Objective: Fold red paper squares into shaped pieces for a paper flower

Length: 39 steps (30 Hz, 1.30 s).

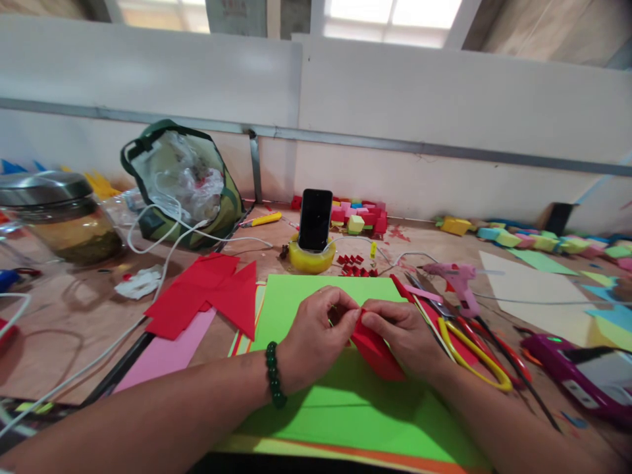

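Both hands meet over a stack of coloured paper topped by a bright green sheet (pixel 316 411). Between them is a piece of red paper (pixel 378 352), which looks folded and hangs down below my fingers. My left hand (pixel 318 329), with a dark green bead bracelet (pixel 274 374) at the wrist, pinches its upper edge between thumb and forefinger. My right hand (pixel 407 332) grips the same edge close beside the left fingertips. More red paper pieces (pixel 197 296) lie in a loose pile to the left, partly over a pink sheet (pixel 168 352).
Yellow-handled scissors (pixel 474 359), a pink glue gun (pixel 459 286) and a purple power strip (pixel 577 375) lie at right. A phone (pixel 315 220) stands in a yellow tape roll (pixel 311 257) behind the stack. A glass jar (pixel 64 220), a camouflage bag (pixel 187 184) and white cables occupy the left.
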Motion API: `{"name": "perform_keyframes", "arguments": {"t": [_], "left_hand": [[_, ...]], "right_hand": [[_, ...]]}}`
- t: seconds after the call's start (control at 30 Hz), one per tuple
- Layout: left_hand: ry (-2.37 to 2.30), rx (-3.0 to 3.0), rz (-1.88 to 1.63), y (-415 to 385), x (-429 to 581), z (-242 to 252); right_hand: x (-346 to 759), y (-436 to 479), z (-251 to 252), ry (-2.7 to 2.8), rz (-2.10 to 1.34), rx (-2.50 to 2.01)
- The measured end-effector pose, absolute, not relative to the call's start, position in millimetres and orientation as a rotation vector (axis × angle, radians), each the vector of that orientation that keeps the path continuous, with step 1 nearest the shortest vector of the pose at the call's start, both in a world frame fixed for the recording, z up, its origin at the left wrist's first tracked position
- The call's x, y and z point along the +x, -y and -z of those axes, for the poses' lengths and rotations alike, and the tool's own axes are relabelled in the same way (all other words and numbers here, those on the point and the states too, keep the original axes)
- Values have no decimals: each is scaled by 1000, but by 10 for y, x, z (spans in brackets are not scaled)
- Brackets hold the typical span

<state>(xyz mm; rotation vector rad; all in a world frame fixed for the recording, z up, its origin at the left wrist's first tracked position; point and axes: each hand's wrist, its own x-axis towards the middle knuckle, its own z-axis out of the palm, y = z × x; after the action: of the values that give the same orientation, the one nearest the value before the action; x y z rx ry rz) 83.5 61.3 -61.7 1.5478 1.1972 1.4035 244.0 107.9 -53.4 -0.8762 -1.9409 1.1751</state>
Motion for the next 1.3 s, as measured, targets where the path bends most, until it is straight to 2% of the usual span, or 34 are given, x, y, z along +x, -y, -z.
{"name": "perform_keyframes", "arguments": {"t": [0.27, 0.47, 0.67, 0.9, 1.17, 1.3], "left_hand": [[-936, 1146, -1335, -588, 848, 515], [-916, 1009, -1319, -596, 869, 476], [-928, 1000, -1321, -607, 881, 507], [-951, 1018, -1331, -606, 891, 476], [-956, 1100, -1343, -618, 872, 518], [-978, 1147, -1357, -623, 856, 520]], "right_hand": [[2468, -1048, 487, 1842, -1045, -875], [2488, -1075, 508, 1741, -970, -886], [2486, -1074, 487, 1851, -843, -861], [2511, -1105, 466, 1930, -953, -769], [2498, -1086, 498, 1921, -922, -889], [2488, -1067, 481, 1979, -798, -922]]}}
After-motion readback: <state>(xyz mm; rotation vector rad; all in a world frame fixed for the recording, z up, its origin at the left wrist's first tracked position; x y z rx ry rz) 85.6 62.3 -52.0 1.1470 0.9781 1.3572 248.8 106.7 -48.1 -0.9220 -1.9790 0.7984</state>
